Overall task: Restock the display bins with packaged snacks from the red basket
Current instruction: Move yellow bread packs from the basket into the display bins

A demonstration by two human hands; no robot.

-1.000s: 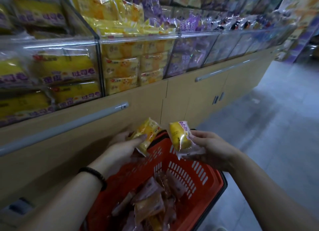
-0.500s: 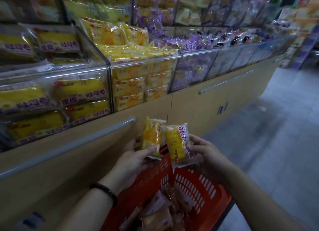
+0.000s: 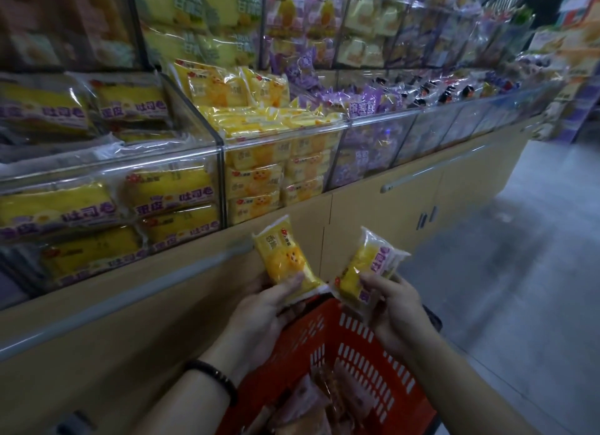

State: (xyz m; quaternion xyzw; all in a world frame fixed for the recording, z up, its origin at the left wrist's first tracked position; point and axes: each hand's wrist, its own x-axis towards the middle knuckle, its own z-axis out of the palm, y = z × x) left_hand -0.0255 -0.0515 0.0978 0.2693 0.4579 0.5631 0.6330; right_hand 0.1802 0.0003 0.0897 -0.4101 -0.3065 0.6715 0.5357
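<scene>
Shop display bins [image 3: 110,161] of clear plastic line the far left, stacked full of yellow and purple packets, above a tan cabinet [image 3: 373,220] with a metal rail [image 3: 113,299]. Nearer, the left hand [image 3: 259,314] grips a yellow snack packet [image 3: 284,259], thumb across its front. Just right of it, the right hand [image 3: 399,311] pinches a second packet [image 3: 363,272]. Both are above the red basket [image 3: 357,347], which holds pinkish packets [image 3: 311,402].

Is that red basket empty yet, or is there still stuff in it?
Not empty. Pinkish and orange wrapped packets lie at the bottom of the red basket.
</scene>
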